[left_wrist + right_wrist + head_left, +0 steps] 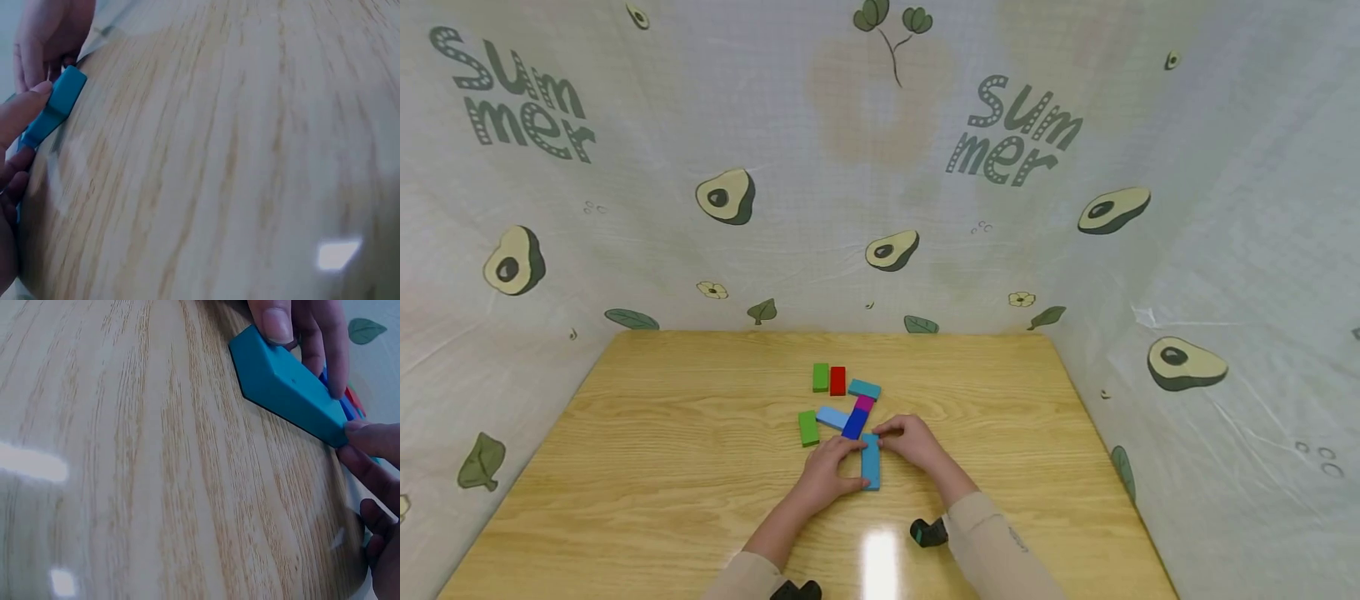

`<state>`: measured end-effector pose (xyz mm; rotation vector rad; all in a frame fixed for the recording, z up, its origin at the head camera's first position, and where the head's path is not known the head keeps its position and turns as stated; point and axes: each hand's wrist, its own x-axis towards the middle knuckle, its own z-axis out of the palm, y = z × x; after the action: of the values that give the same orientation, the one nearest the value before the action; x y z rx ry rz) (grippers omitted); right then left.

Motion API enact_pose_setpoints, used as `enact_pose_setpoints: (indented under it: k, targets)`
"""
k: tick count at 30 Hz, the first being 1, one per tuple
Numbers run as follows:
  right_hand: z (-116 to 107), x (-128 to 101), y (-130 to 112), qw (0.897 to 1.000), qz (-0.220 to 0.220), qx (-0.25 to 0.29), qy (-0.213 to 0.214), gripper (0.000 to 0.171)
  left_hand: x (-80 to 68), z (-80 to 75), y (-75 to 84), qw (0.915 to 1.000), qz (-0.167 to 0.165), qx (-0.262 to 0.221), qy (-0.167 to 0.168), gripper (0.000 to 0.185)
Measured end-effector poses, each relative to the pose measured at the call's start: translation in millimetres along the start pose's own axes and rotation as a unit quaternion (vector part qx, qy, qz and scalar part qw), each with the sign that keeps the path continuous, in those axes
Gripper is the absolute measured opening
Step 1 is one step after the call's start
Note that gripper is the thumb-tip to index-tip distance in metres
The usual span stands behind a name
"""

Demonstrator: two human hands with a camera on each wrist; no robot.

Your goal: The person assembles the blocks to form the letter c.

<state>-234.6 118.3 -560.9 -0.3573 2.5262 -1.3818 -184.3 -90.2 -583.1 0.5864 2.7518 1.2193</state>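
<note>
The left hand (823, 475) and right hand (913, 442) both pinched one bright blue block (871, 468). It was on the table (685, 467), just near and right of the dark blue block (854, 423). They seemed to be lining it up. Next called for a small, soft nudge, I think. Farther away were a pink block (865, 403) and a red block (838, 382).

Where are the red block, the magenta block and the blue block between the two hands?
Red block (838, 382): head view, middle of its top.
Magenta block (865, 404): head view, on its visible top.
Held blue block (871, 461): head view, middle of its top.
</note>
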Motion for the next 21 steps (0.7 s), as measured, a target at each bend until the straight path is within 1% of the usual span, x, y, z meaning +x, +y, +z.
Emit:
enact_pose_setpoints:
  k: [4,7,9,15,21]
  targets:
    - [-3.0,-0.5,-2.2,1.000,0.002,0.004,-0.006,0.017,-0.4,0.0,-0.8,1.0000,-0.002,0.000,-0.002,0.060]
    - [-5.9,1.3,-3.3,1.000,0.003,0.009,0.001,0.019,-0.9,0.8,-1.0,1.0000,-0.005,0.002,-0.001,0.060]
    - [-7.4,4.8,-3.6,1.000,0.004,0.014,0.014,0.020,-1.2,1.2,-1.2,1.0000,-0.006,0.004,-0.001,0.060]
    - [-11.0,21.2,-6.0,0.998,0.002,0.004,0.063,0.021,-1.4,1.8,-2.4,0.9999,-0.003,0.010,0.000,0.060]
    - [-14.3,35.9,-8.8,0.996,0.001,0.003,0.089,0.021,-1.6,2.0,-1.9,1.0000,-0.006,0.007,-0.001,0.059]
